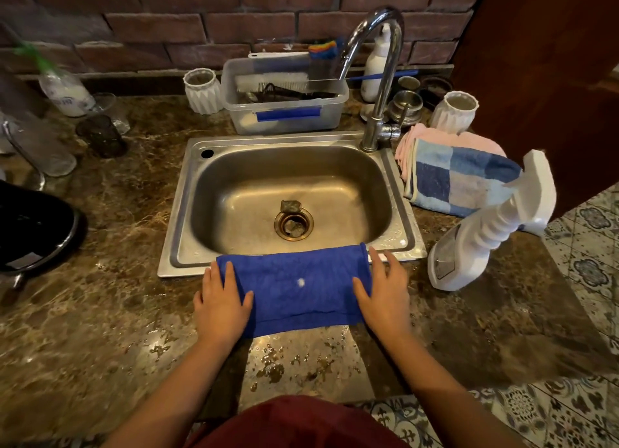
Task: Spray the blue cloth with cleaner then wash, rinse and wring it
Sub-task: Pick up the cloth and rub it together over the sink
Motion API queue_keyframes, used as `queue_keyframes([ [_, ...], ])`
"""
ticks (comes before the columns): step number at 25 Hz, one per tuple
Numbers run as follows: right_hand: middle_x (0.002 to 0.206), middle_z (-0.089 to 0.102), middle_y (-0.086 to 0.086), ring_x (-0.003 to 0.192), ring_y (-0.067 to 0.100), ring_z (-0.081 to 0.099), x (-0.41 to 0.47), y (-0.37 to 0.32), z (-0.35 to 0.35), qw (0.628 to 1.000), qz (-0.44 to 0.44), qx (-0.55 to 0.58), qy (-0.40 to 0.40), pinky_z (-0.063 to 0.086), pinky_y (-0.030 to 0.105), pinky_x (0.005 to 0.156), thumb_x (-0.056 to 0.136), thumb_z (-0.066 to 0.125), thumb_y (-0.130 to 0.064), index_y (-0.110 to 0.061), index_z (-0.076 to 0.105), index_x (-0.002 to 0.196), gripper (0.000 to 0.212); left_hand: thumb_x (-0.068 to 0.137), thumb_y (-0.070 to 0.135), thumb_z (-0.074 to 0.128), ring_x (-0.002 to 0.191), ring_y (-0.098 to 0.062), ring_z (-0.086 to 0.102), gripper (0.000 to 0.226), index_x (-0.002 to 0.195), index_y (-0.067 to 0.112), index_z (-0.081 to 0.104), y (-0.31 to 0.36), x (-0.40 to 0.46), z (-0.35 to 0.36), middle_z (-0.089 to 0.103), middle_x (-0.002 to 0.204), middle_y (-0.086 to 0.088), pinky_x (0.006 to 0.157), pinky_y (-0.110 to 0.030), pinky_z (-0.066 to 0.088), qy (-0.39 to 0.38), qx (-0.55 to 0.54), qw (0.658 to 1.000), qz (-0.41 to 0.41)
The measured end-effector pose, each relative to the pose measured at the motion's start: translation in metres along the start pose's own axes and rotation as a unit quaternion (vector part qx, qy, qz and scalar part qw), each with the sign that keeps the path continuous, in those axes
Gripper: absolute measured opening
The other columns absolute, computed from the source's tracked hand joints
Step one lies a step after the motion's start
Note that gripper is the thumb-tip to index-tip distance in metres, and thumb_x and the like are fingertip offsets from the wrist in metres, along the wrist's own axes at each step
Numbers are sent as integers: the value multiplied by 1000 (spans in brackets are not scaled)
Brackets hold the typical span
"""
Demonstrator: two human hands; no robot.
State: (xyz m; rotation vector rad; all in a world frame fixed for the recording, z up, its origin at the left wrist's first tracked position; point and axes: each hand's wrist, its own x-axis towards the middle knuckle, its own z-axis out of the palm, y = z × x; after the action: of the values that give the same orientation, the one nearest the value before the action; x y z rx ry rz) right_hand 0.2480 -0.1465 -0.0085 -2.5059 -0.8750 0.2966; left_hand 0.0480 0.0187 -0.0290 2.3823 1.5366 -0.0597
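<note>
Two scraps (292,213) sit at sink (398,193) drain (294,225).

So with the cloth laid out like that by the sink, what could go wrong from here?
The blue cloth overlaps the sink rim, pressed flat by the left hand and right hand; let go carelessly and it might slide into the basin. The white spray bottle stands near the counter's right edge, so a hasty reach could knock it off. The counter in front looks wet, so things may slip.
</note>
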Motion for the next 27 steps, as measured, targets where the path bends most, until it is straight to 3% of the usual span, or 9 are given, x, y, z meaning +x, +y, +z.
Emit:
queue_keyframes([
  [7,136,39,12,124,27,40,18,-42,30,995,17,-26,-96,41,38,99,86,58,-21,-18,21,144,69,81,8,63,124,-24,45,75,144,14,24,14,-3,-6,50,131,-6,102,-39,40,2,-201,979,38],
  [11,113,56,12,106,27,54,16,-44,32,992,4,3,-129,45,33,82,86,54,-14,-9,53,112,26,83,15,59,108,-24,51,35,117,14,52,11,4,-13,52,113,-6,87,-32,44,-21,-108,991,82],
  [13,105,53,10,98,25,53,16,-51,26,986,4,79,-145,43,30,76,87,52,-13,-11,52,100,14,85,12,54,101,-24,51,16,100,16,55,17,3,-17,51,103,-6,79,-28,39,-35,-233,968,80],
  [15,97,55,6,91,22,54,18,-71,11,965,28,217,-144,42,26,66,87,50,-11,-15,49,97,10,84,12,49,97,-26,53,10,90,19,54,35,2,-34,58,98,-9,73,-31,40,-80,-521,848,-50],
  [18,101,64,1,95,15,56,12,-114,-15,952,-137,272,-8,46,22,78,83,54,-17,-18,59,105,23,90,24,42,86,-23,66,25,92,11,62,62,8,-68,72,87,-8,72,-32,53,-157,-808,544,-163],
  [20,123,58,4,115,15,46,13,-135,-13,942,-264,183,96,36,27,99,81,53,-31,-20,62,116,37,95,34,35,82,-19,70,40,97,9,67,82,14,-90,74,87,-10,78,-31,55,-205,-847,468,-147],
  [22,136,46,1,128,5,35,25,-149,-11,939,-231,244,77,25,21,108,84,47,-38,-25,58,122,41,97,31,33,95,-18,65,41,116,6,59,103,13,-105,69,100,-9,92,-29,48,-218,-854,459,-115],
  [24,117,54,-1,109,-8,46,41,-160,-17,917,-160,365,27,34,11,93,87,41,-37,-19,64,108,35,98,26,34,99,-16,58,38,128,7,50,119,12,-108,62,104,-8,96,-27,43,-202,-856,463,-113],
  [27,79,54,2,69,5,49,62,-171,-28,912,-70,403,31,39,20,66,94,39,-27,-24,51,74,23,99,19,34,98,-18,58,24,110,15,54,129,22,-111,59,105,-10,89,-31,46,-152,-803,572,-66],
])
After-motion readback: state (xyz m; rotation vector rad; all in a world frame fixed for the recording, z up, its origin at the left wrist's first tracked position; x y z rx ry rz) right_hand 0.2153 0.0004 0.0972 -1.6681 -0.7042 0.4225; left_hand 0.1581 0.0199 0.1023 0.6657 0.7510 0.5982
